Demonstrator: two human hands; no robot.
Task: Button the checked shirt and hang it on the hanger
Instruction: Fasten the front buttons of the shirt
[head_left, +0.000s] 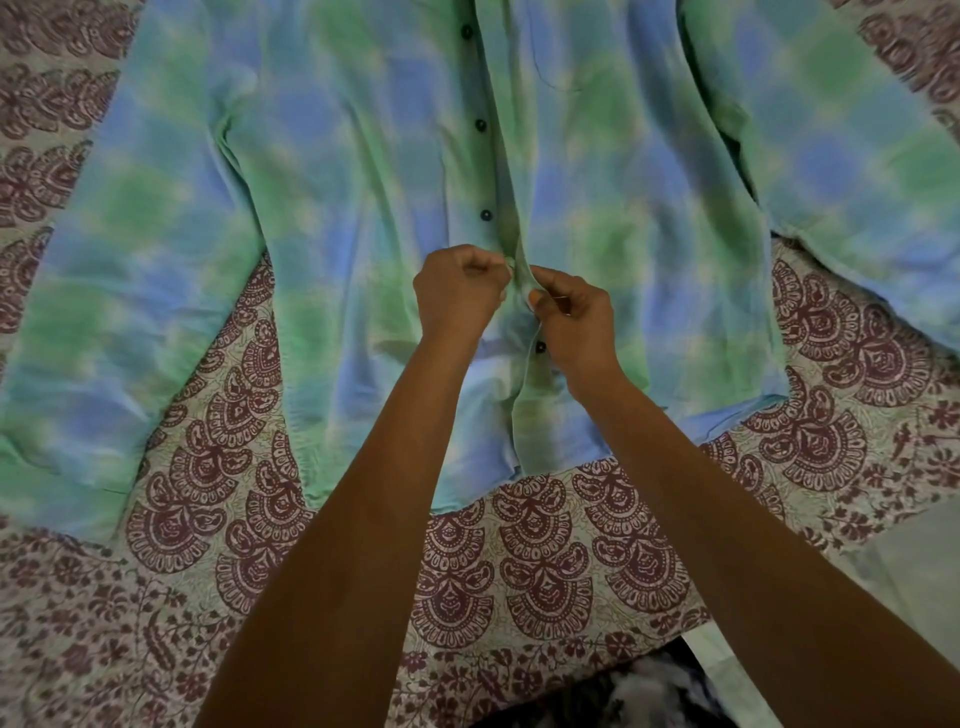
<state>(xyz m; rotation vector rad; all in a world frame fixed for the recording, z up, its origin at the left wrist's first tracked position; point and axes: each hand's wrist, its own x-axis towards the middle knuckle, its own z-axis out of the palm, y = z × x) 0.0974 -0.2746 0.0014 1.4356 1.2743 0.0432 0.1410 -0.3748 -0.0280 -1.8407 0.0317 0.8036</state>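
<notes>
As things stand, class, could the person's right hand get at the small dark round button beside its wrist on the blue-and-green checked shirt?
Probably yes: the small dark button lies uncovered beside the right hand, which is pinching the checked shirt.

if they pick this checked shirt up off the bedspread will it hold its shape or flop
Probably floppy: the shirt lies in soft wrinkles on the bedspread, and its front edge folds up where the left hand and right hand pinch it. It looks thin, so likely light. Its spread sleeves would probably dangle.
</notes>
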